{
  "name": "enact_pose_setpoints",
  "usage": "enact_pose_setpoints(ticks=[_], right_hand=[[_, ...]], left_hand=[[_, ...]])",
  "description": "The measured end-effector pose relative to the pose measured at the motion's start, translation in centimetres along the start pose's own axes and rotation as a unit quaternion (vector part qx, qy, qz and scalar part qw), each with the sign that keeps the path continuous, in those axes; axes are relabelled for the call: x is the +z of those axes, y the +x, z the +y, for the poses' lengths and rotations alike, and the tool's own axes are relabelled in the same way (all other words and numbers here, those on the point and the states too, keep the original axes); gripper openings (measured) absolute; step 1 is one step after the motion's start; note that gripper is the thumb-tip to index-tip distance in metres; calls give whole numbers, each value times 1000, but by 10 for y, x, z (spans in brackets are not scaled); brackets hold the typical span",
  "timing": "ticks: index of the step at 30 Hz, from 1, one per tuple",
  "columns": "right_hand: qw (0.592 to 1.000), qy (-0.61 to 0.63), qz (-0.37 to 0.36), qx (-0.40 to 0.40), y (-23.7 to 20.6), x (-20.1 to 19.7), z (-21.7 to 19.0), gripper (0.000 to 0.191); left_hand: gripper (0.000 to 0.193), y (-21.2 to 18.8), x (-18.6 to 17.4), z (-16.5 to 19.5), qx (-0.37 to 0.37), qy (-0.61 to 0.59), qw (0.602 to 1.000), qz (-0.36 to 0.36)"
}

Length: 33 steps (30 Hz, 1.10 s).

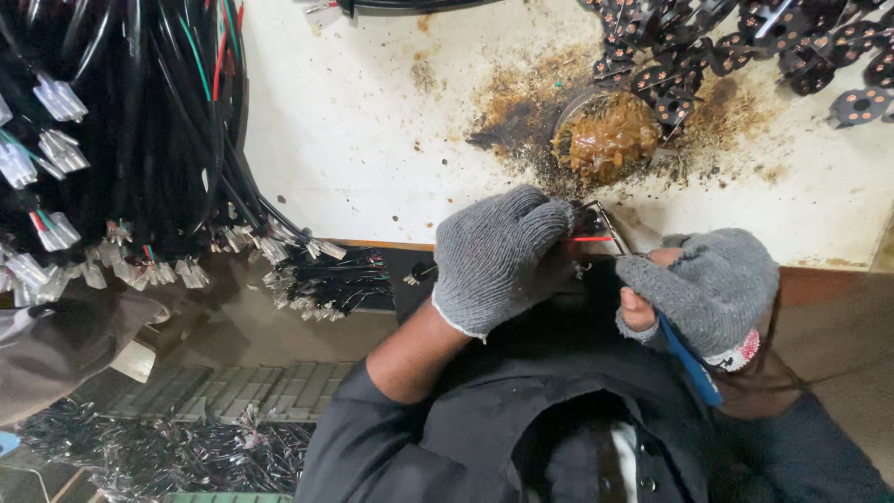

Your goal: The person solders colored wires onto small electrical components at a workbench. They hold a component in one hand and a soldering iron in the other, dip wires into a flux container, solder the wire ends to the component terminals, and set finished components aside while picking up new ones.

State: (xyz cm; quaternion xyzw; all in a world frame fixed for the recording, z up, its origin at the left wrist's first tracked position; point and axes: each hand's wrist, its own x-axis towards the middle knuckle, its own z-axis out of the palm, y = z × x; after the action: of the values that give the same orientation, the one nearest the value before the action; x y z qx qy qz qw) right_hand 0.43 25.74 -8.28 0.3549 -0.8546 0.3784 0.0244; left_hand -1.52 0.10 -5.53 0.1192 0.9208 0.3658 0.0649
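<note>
Workbench: white top [372, 121], scuffed and stained brown toward the right, with a dark front edge just above my hands.
Far left: thick bundle of black cables [140, 121] hangs over the bench edge, with some red and green strands, ending in clear plastic connectors [60, 98].
Lower left: loose heap of cut wires [177, 456] lies below, beside a grey ribbed mat [242, 387].
Bench edge: short black wire ends [326, 284] with bare tips stick out past the cable bundle.
My left hand [498, 256]: in a grey knit glove, fist clenched over a small dark wire piece [589, 224]; a thin red wire [592, 239] pokes out to the right of my knuckles.
Above centre: round tin of amber-brown paste [607, 135] sits on the stained patch, near my hands but not touching.
My right hand [703, 289]: grey glove with bare fingertips, gripping a blue-handled tool [689, 359]; its metal tip [610, 228] reaches up to the wire piece.
Top right: pile of small black parts with copper dots [745, 42] lies along the back of the bench.
</note>
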Motion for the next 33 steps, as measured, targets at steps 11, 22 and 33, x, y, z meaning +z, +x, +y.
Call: enact_pose_setpoints(ticks=[11, 22, 33], right_hand=[[974, 79, 95, 190, -14, -7, -28, 25], [862, 337, 35, 377, 2, -4, -34, 43], [911, 251, 129, 300, 7, -4, -34, 44]], left_hand=[[24, -5, -17, 13, 17, -105, 994, 25], [15, -11, -19, 30, -117, -277, 946, -121], [10, -4, -14, 30, -10, -214, 973, -80]])
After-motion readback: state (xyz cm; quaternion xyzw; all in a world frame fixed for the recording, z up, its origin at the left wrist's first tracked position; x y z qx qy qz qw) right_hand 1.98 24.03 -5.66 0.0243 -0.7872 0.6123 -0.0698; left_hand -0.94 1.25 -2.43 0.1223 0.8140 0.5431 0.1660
